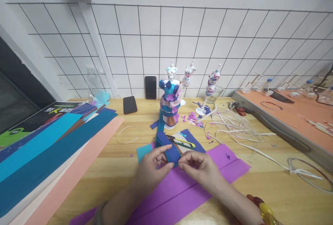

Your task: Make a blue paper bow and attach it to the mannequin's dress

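Gathered blue crepe paper [171, 153] is held between both hands over a purple paper sheet [182, 193]. My left hand [154, 162] is closed, with thumb and fingers around the paper's left side. At the paper's lower right edge, my right hand [199, 166] pinches with thumb and forefinger. Yellow-and-green thread snips [184, 142] lie just beyond, on blue and pale paper pieces. Behind them stands a small dress form [170, 103] covered in blue, purple and pink paper, with a dark blue bow [165, 85] at its top left.
Two more small dress forms [188, 76] [213, 83] stand behind, near a clear glass [216, 94]. Purple scraps [193, 117] and tangled white cord [234, 124] lie to the right. Long coloured paper strips [52, 152] cover the left. Two phones [130, 104] [151, 87] are by the wall.
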Motion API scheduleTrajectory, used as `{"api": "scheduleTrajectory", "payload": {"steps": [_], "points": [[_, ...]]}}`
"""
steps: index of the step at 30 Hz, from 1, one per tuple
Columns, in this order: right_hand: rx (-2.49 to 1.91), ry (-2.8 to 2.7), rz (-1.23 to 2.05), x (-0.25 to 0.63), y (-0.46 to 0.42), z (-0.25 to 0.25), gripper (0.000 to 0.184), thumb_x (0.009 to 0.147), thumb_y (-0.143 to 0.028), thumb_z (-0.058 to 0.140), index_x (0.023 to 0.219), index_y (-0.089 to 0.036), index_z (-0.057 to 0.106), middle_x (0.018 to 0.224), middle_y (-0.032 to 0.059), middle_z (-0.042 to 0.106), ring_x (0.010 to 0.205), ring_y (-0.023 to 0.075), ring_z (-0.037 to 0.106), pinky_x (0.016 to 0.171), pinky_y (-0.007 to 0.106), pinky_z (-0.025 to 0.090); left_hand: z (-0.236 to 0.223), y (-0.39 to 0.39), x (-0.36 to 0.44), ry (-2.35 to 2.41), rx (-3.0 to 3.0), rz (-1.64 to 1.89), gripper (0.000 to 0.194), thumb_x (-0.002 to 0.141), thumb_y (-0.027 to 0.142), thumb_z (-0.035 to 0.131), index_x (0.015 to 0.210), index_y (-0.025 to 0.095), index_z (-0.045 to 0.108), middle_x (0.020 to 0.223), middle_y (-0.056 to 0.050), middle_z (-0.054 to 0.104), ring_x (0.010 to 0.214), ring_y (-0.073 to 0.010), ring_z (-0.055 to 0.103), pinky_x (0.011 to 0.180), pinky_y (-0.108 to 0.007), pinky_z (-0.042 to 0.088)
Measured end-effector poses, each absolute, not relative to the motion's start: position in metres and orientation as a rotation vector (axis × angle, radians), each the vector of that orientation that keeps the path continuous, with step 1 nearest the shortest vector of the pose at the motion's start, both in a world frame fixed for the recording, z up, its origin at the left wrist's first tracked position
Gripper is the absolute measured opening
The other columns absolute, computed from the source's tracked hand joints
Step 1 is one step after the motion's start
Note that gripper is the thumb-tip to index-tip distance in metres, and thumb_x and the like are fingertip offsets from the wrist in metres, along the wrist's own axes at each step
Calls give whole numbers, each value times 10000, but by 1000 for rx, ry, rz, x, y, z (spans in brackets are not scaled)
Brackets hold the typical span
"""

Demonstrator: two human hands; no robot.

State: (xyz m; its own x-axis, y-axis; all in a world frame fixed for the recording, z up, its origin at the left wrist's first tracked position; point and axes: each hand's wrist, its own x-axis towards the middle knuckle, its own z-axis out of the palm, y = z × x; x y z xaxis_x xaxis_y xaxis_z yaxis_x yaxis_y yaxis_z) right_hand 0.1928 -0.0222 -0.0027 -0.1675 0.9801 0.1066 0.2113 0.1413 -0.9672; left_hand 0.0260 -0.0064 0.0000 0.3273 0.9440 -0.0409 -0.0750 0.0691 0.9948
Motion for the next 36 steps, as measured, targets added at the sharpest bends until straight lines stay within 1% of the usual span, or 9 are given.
{"api": "scheduleTrajectory", "payload": {"steps": [5,9,16,20,25,32,36], "points": [[-1199,-1543,1127,193,-22,-3,113,721,-237,611,653,-147,623,633,26,629,584,130,557,557,233,448,3,-6,27,915,1137,973,453,630,179,650,1065,87,564,572,57,468,551,-78,439,536,-206,343],[-1205,-1551,1130,192,-23,-1,118,717,-235,610,656,-135,620,632,33,619,584,131,550,558,240,443,3,-4,27,933,1128,962,474,604,171,672,1061,94,573,518,86,419,497,-62,392,493,-195,299],[-1209,-1547,1118,192,-23,-1,112,718,-232,603,659,-137,619,634,33,619,585,135,552,561,246,443,-5,-3,26,922,1155,963,499,605,120,646,1094,106,546,556,77,466,535,-66,434,527,-195,327],[-1214,-1539,1124,192,-23,-3,109,719,-233,597,666,-139,613,633,31,615,581,136,551,557,248,440,-5,-3,25,910,1184,950,511,609,119,646,1110,125,541,580,68,492,560,-77,461,550,-206,346],[-1224,-1531,1126,192,-23,-3,114,719,-241,595,672,-138,612,631,31,613,575,132,545,552,247,435,-3,-3,26,923,1184,941,523,607,119,644,1118,115,534,583,65,491,557,-76,461,547,-207,349],[-1221,-1523,1100,191,-23,-1,106,711,-235,604,648,-150,610,612,21,619,567,124,545,540,236,437,2,-6,26,909,1155,956,498,610,129,654,1096,116,549,582,56,515,567,-82,481,565,-216,374],[-1228,-1524,1092,191,-23,-2,114,713,-248,613,648,-154,615,611,21,623,567,125,553,539,236,446,3,-6,26,857,1121,968,455,634,155,663,1077,126,560,666,20,580,648,-106,532,633,-239,416]]}}
